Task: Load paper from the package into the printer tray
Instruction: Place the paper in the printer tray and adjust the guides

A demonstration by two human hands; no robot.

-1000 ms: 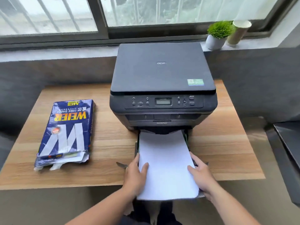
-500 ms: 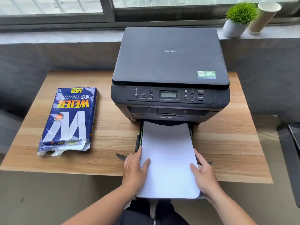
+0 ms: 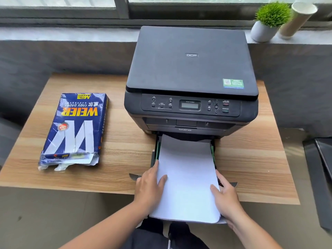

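A black printer [image 3: 190,69] stands at the back of the wooden table [image 3: 124,159]. Its paper tray [image 3: 154,153] is pulled out toward me over the table's front edge. A white stack of paper [image 3: 186,177] lies in the tray, its far end under the printer. My left hand [image 3: 149,187] grips the stack's left edge, thumb on top. My right hand [image 3: 227,196] grips the right edge the same way. The blue paper package [image 3: 75,128] lies on the table's left side, its torn near end showing white sheets.
A small potted plant [image 3: 269,20] and a paper cup [image 3: 296,18] stand on the windowsill behind the printer. A dark object [image 3: 323,159] sits at the right edge. A grey wall runs behind the table.
The view has shifted down and closer to the printer. The paper stack and both hands have slid a little farther toward the printer; the grip looks the same.
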